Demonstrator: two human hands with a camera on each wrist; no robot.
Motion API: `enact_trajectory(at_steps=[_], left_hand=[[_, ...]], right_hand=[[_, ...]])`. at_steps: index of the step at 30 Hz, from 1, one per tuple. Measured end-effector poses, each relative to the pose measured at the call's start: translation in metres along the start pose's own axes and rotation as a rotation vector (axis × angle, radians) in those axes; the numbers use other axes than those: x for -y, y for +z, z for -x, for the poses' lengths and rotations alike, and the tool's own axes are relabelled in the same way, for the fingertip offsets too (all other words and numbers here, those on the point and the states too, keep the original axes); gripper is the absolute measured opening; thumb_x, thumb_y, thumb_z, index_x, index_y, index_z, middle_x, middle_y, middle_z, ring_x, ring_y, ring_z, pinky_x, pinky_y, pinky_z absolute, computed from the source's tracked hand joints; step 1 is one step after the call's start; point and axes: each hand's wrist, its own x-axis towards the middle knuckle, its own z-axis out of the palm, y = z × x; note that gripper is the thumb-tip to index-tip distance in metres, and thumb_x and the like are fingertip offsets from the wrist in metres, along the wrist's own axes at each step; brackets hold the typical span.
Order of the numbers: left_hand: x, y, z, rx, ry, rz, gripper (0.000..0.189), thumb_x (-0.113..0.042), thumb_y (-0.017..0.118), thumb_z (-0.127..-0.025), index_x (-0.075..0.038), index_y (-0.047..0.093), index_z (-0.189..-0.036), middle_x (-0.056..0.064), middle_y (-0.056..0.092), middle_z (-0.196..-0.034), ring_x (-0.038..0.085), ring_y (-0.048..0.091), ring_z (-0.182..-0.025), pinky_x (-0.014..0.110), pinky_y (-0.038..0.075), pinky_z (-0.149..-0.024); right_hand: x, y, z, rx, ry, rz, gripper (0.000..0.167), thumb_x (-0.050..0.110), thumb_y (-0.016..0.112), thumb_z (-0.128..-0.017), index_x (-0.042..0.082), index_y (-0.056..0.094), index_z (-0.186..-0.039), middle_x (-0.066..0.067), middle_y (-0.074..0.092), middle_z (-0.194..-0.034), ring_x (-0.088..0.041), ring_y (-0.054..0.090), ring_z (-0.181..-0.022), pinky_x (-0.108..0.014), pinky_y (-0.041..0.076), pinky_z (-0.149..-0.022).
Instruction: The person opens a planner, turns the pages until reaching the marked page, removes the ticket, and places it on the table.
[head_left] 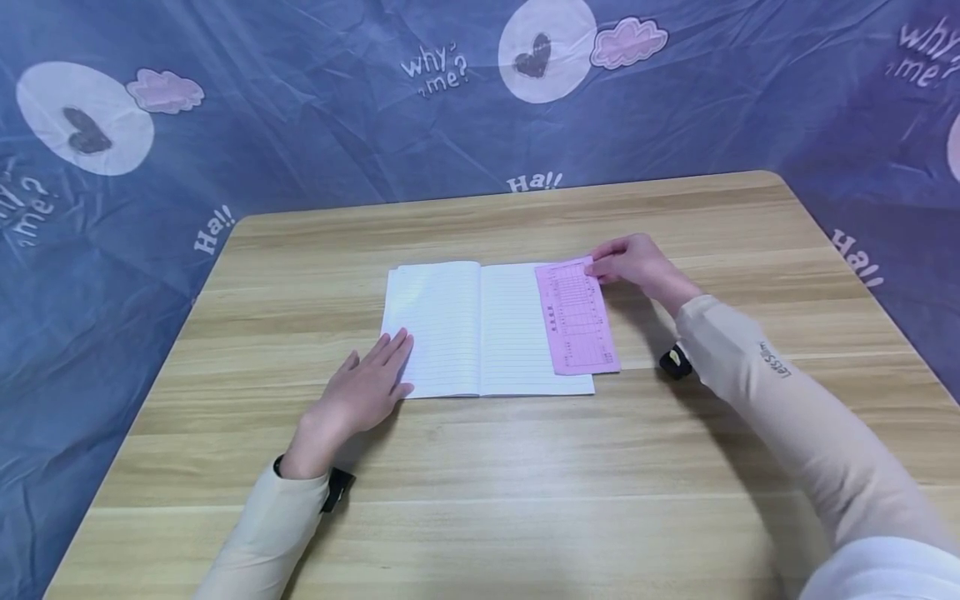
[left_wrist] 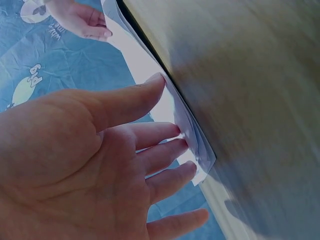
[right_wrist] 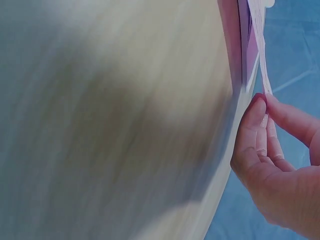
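An open lined notebook (head_left: 442,333) lies on the wooden table. Over the outer part of its right page is a pink printed slip (head_left: 577,321), slightly tilted and reaching past the page's right edge. My right hand (head_left: 633,262) pinches the slip's upper right corner between thumb and fingers. In the right wrist view the slip (right_wrist: 260,45) is seen edge-on, and the right hand (right_wrist: 280,155) holds its corner. My left hand (head_left: 367,387) rests with fairly straight fingers on the left page's lower left edge. The left wrist view shows the left hand (left_wrist: 110,150) touching the page edges (left_wrist: 187,125).
The wooden table (head_left: 525,492) extends around the notebook on all sides. Behind it hangs a blue printed cloth (head_left: 322,108), which also runs down both sides. A black strap piece (head_left: 676,362) hangs at the right wrist, another (head_left: 337,490) at the left.
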Motion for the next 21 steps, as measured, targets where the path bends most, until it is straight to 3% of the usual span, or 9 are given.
enact_trajectory(at_steps=[13, 21], left_hand=[[-0.002, 0.0, 0.0, 0.004, -0.003, -0.007, 0.062, -0.024, 0.047, -0.104, 0.001, 0.02, -0.155, 0.017, 0.013, -0.162, 0.035, 0.013, -0.147, 0.064, 0.014, -0.113], [-0.002, 0.001, 0.0, 0.003, -0.002, -0.006, 0.063, -0.023, 0.047, -0.104, 0.001, 0.02, -0.155, 0.017, 0.014, -0.162, 0.035, 0.014, -0.147, 0.064, 0.015, -0.113]], right_hand=[[-0.022, -0.033, 0.012, 0.0, 0.002, -0.01, 0.044, 0.007, 0.071, -0.089, -0.014, 0.054, -0.124, 0.005, 0.065, -0.082, -0.001, 0.063, -0.071, -0.018, 0.054, -0.07], [-0.033, -0.048, 0.016, -0.007, 0.001, -0.045, 0.045, 0.004, 0.07, -0.09, -0.017, 0.051, -0.126, 0.01, 0.066, -0.076, 0.0, 0.065, -0.069, -0.019, 0.056, -0.07]])
